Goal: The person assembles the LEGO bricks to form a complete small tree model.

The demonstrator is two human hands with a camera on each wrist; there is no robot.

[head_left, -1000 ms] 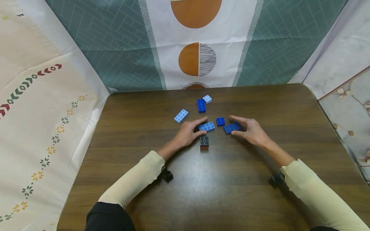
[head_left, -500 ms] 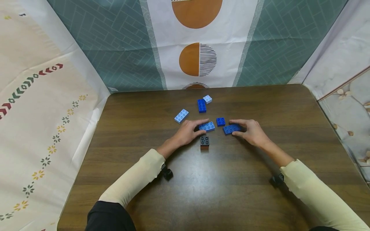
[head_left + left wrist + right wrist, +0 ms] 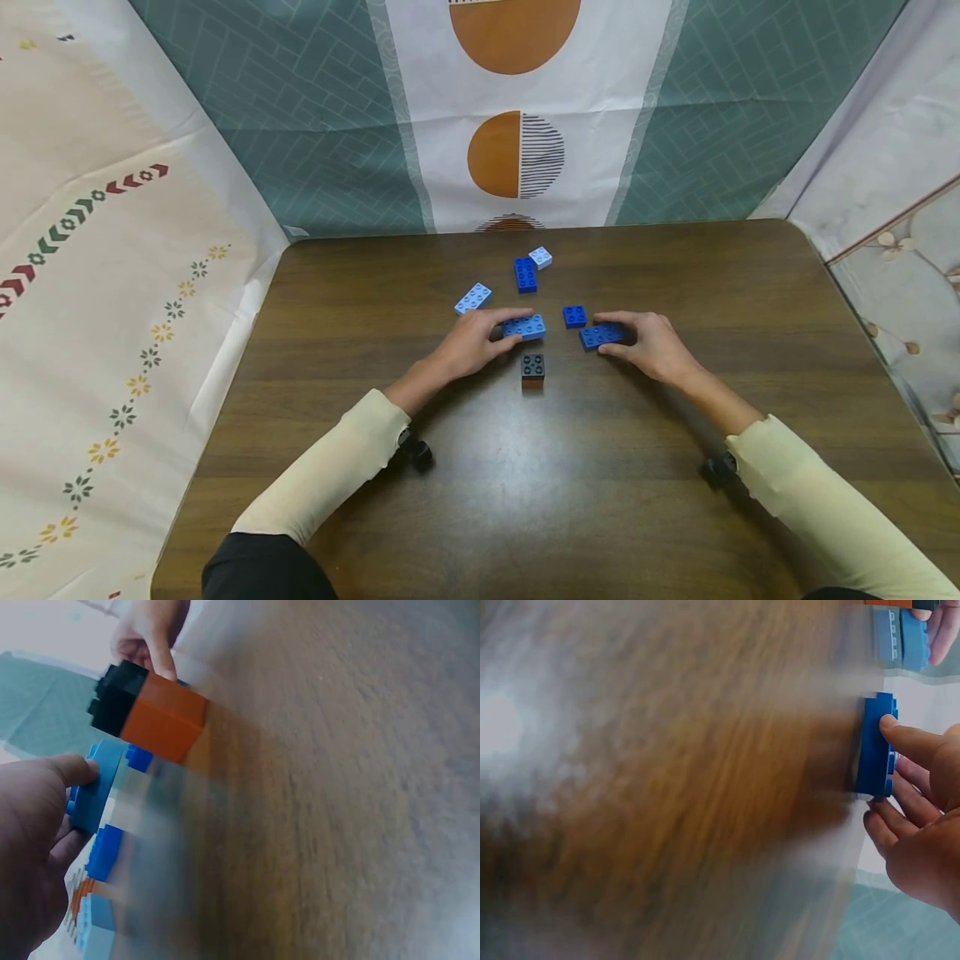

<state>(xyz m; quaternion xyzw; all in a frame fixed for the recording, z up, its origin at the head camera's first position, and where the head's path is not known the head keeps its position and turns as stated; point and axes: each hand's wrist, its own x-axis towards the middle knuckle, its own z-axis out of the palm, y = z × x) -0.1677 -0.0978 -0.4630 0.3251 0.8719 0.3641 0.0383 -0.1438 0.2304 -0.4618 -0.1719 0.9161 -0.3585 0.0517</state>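
My left hand pinches a medium-blue toy building brick between thumb and fingers, near the middle of the table. The left wrist view shows the thumb against one long side of this brick. Opposite it, my right hand holds a darker blue long brick, thumb on its near side; some fingers lie behind it. A small blue brick sits just beyond that brick. Closer to me stands a black brick on top of an orange one.
Behind the left hand lies a light blue long brick. Farther back, a dark blue long brick lies beside a small pale blue brick. The brown wooden table ends at a patterned cloth.
My left hand has shifted left, and the medium-blue brick has come with it, away from the small blue brick. The right hand stays almost in place at its brick.
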